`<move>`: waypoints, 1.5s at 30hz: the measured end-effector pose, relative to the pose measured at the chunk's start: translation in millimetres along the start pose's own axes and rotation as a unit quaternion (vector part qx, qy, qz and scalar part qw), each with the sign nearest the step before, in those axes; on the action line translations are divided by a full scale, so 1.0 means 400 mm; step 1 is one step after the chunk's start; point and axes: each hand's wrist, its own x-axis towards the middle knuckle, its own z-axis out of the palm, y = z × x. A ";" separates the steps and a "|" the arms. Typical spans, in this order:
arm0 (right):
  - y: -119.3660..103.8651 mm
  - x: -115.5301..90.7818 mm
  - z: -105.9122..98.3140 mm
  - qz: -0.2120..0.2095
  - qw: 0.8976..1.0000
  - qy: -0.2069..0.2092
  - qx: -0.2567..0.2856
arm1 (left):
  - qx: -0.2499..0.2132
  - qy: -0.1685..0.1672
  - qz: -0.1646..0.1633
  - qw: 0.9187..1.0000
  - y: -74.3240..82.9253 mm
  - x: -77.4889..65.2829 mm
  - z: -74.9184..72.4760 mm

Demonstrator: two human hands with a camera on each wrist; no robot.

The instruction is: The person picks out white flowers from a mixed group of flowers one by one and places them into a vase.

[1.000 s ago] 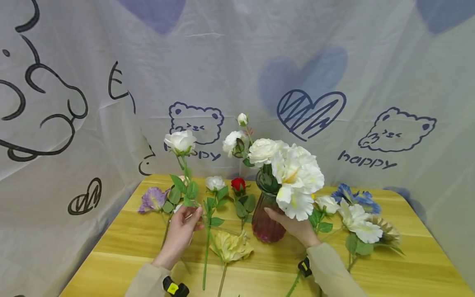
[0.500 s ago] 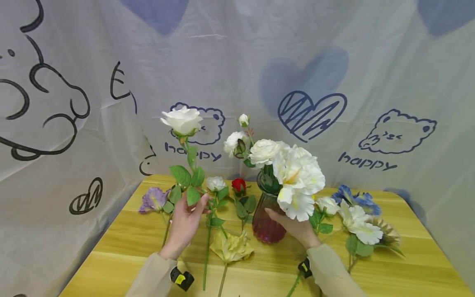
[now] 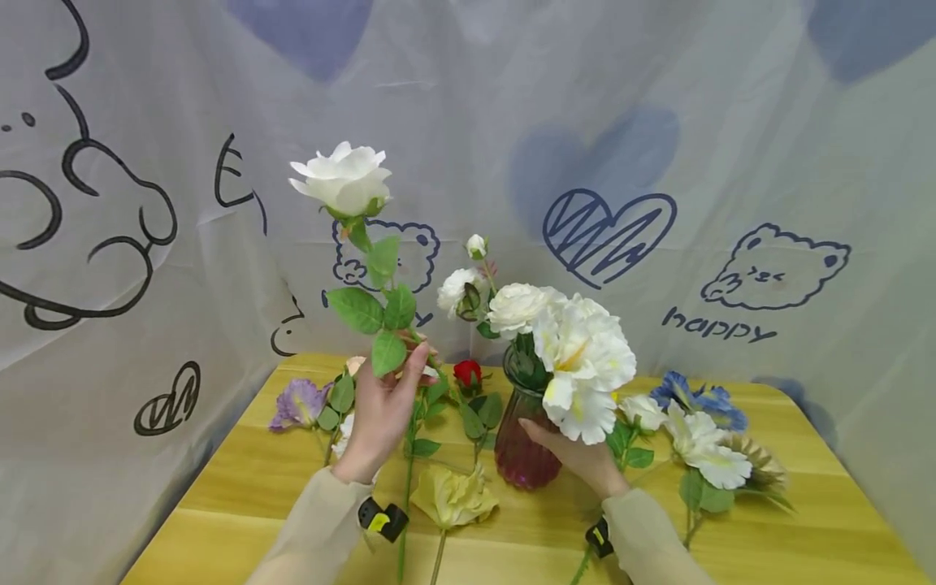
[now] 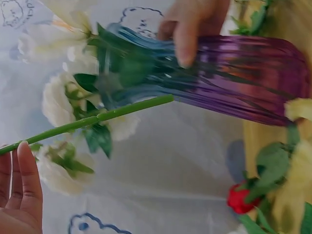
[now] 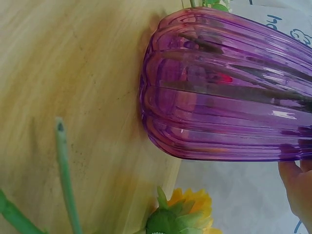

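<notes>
My left hand (image 3: 385, 414) pinches the stem of a white rose (image 3: 344, 180), raised upright above the left part of the table. In the left wrist view the green stem (image 4: 97, 118) runs from the fingertips of the left hand (image 4: 22, 195), its lower end in front of the vase (image 4: 253, 73). The ribbed glass vase (image 3: 525, 455), teal above and purple-pink below, stands on the table with several white flowers (image 3: 578, 357) in it. My right hand (image 3: 581, 461) grips its side, the thumb across the glass; the flowers partly cover this hand.
On the wooden table (image 3: 219, 504) lie a purple flower (image 3: 298, 404), a red rose (image 3: 466, 374) and a yellow flower (image 3: 455, 496). Right of the vase are white flowers (image 3: 705, 451), blue ones (image 3: 698, 402) and a beige one (image 3: 756, 463). A printed curtain (image 3: 453, 146) hangs behind.
My left hand has risen and moved slightly right, lifting the white rose well above its earlier height. The right hand stays on the vase.
</notes>
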 end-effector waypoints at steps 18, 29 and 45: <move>-0.012 -0.013 0.000 0.012 1.000 -0.005 -0.014 | -0.065 0.055 0.112 0.990 0.108 0.069 0.067; 0.026 -0.004 0.004 0.023 1.000 -0.006 0.001 | -0.037 0.022 0.132 0.990 0.102 0.081 0.131; 0.009 -0.009 0.002 0.022 1.000 -0.006 -0.006 | 0.065 -0.043 0.153 0.985 0.031 0.068 0.188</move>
